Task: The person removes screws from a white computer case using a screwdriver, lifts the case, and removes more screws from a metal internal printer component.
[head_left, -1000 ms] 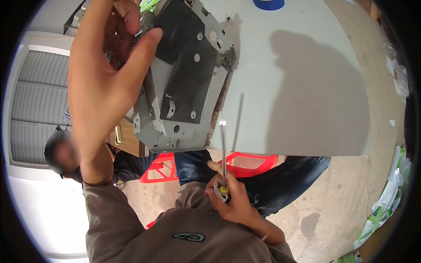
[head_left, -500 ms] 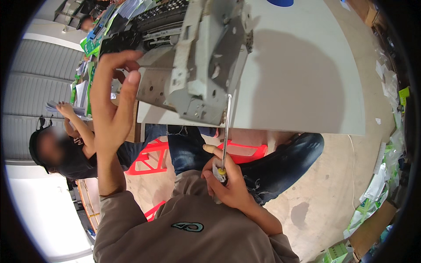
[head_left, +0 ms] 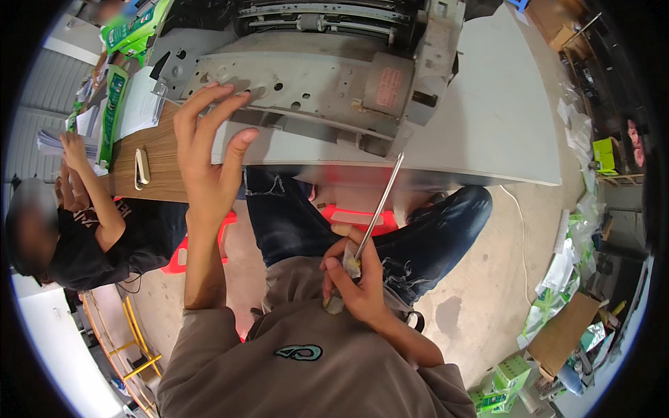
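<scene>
My left hand (head_left: 209, 157) is raised with fingers spread, its fingertips touching the near edge of a grey metal machine chassis (head_left: 306, 83) that lies on the white table (head_left: 502, 125). My right hand (head_left: 352, 275) sits close to my chest and grips the handle of a long screwdriver (head_left: 380, 202). The shaft points up and to the right, its tip just below the table edge under the chassis.
A person in a black shirt (head_left: 104, 230) sits at my left beside a wooden tabletop (head_left: 157, 174) with papers and green packages (head_left: 115, 104). A red stool (head_left: 348, 216) stands under the table. Cardboard, green boxes (head_left: 509, 383) and plastic bags litter the floor at right.
The chassis has come down from a tilted position to lie flat on the table. My left hand slid from its side to the near edge. The screwdriver tilted rightward.
</scene>
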The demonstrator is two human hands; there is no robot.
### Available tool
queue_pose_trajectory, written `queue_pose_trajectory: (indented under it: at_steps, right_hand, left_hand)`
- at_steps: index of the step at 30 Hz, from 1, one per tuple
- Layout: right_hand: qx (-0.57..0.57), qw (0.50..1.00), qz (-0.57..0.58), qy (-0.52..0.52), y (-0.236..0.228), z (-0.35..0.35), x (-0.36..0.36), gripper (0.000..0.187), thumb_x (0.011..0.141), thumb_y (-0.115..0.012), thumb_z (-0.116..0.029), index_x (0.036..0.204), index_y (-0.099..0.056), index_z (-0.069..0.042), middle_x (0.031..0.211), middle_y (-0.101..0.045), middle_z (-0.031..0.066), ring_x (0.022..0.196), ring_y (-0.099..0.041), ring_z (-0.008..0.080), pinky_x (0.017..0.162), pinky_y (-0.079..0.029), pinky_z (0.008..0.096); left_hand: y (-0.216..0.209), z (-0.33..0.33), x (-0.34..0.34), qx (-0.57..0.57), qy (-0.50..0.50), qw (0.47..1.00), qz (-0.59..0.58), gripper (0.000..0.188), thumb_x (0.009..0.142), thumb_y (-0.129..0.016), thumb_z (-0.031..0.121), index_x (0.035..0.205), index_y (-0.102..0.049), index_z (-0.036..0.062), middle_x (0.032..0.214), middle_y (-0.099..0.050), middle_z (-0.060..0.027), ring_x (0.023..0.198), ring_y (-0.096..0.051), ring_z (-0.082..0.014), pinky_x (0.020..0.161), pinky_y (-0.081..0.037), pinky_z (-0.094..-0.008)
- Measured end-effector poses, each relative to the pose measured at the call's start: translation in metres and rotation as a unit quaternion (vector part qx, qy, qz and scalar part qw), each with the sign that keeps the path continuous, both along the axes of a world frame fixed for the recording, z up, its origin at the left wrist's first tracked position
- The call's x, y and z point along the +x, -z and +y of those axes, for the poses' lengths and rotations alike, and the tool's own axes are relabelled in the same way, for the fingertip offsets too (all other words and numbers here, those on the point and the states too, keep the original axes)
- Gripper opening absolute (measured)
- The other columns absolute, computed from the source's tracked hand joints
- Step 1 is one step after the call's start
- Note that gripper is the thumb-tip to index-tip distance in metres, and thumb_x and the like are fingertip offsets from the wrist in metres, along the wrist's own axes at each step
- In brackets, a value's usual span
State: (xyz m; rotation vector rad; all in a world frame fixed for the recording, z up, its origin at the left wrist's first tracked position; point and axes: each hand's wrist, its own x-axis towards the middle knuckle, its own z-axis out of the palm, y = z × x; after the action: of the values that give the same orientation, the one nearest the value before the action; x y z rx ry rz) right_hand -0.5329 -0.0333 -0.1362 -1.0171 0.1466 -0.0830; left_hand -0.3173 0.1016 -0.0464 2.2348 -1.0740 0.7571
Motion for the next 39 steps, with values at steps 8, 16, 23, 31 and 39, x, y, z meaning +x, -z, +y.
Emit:
queue_pose_trajectory:
  at_steps: [8,16,23,31,39]
  right_hand:
    - [-0.06,0.994,0.038,0.083,-0.007,0.024,-0.001,0.051,0.097,-0.052,0.005,0.144,-0.033,0.0,0.091,-0.057,0.0115,0.058,-0.057,0.0106,0.05,-0.048,0.0238]
    - [-0.025,0.983,0.042,0.178,-0.008,0.021,0.013,0.06,0.1,-0.056,-0.011,0.149,-0.022,-0.004,0.097,-0.054,0.0142,0.058,-0.06,0.0184,0.048,-0.052,0.0291]
    - [-0.118,0.986,0.051,0.106,0.01,0.013,0.01,0.055,0.099,-0.054,-0.004,0.146,-0.024,-0.004,0.1,-0.054,0.0146,0.063,-0.06,0.017,0.055,-0.054,0.0294]
    - [-0.148,0.984,0.039,0.091,0.024,0.0,0.01,0.053,0.097,-0.054,0.003,0.143,-0.029,-0.004,0.099,-0.056,0.0125,0.07,-0.061,0.0156,0.059,-0.053,0.0269]
    - [-0.198,0.973,0.06,0.104,0.028,0.003,0.018,0.055,0.098,-0.053,-0.003,0.146,-0.027,-0.006,0.092,-0.056,0.0148,0.064,-0.061,0.0182,0.057,-0.055,0.0299]
  left_hand:
    - [0.03,0.048,0.022,-0.184,-0.082,0.979,-0.038,0.026,0.097,-0.064,0.014,0.118,-0.064,0.0001,0.125,-0.055,-0.0145,0.119,-0.053,-0.0268,0.103,-0.04,-0.0386]
    - [0.055,0.049,0.044,-0.228,-0.175,0.949,0.125,0.047,0.104,-0.054,0.031,0.137,-0.045,-0.0013,0.13,-0.042,-0.0177,0.118,-0.051,-0.0288,0.103,-0.042,-0.041]
    - [0.056,0.057,0.05,-0.258,-0.17,0.936,0.169,0.053,0.105,-0.05,0.037,0.139,-0.042,-0.0039,0.132,-0.044,-0.018,0.12,-0.05,-0.0277,0.102,-0.044,-0.0408]
    - [0.054,0.051,0.046,-0.276,-0.178,0.932,0.156,0.052,0.105,-0.052,0.035,0.14,-0.042,-0.0021,0.132,-0.048,-0.0167,0.121,-0.051,-0.0255,0.102,-0.043,-0.0381]
    - [0.058,0.056,0.044,-0.274,-0.151,0.947,0.067,0.048,0.105,-0.052,0.029,0.135,-0.044,-0.0065,0.134,-0.05,-0.0201,0.12,-0.054,-0.0278,0.1,-0.049,-0.0409]
